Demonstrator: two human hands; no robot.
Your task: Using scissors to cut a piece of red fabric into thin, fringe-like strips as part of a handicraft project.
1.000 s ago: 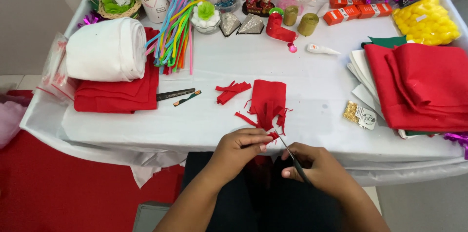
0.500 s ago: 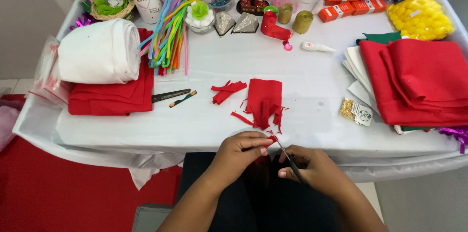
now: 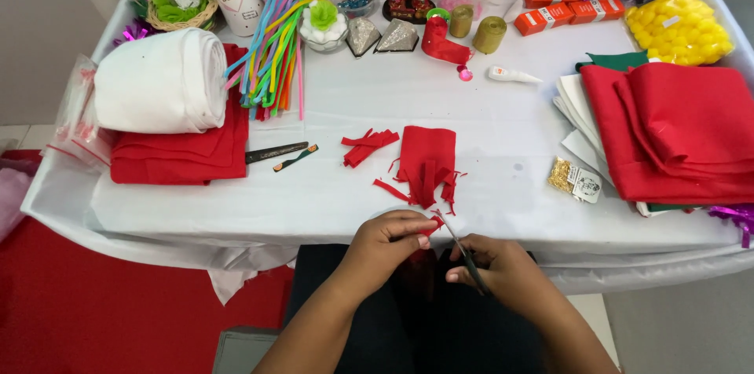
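My left hand [image 3: 389, 240] pinches a small scrap of red felt [image 3: 431, 224] at the table's front edge. Close beside it, my right hand [image 3: 499, 268] grips small scissors [image 3: 463, 252] whose blades point up toward that scrap. Just beyond my hands lies a folded red felt piece [image 3: 426, 160] with cut strips hanging off it. A small heap of red felt strips [image 3: 366, 145] rests to its left.
White-covered table [image 3: 330, 193]. White fabric roll [image 3: 161, 91] on folded red felt at left; coloured pipe cleaners [image 3: 275, 52] behind. Red felt stack [image 3: 679, 130] at right, small gold packet [image 3: 573, 180], glue tube [image 3: 510, 75], yellow pompoms [image 3: 679, 24], ribbon spools and orange boxes at the back.
My hands have drawn slightly toward me and away from the folded felt piece. The view has tilted a little, so the table sits higher in frame.
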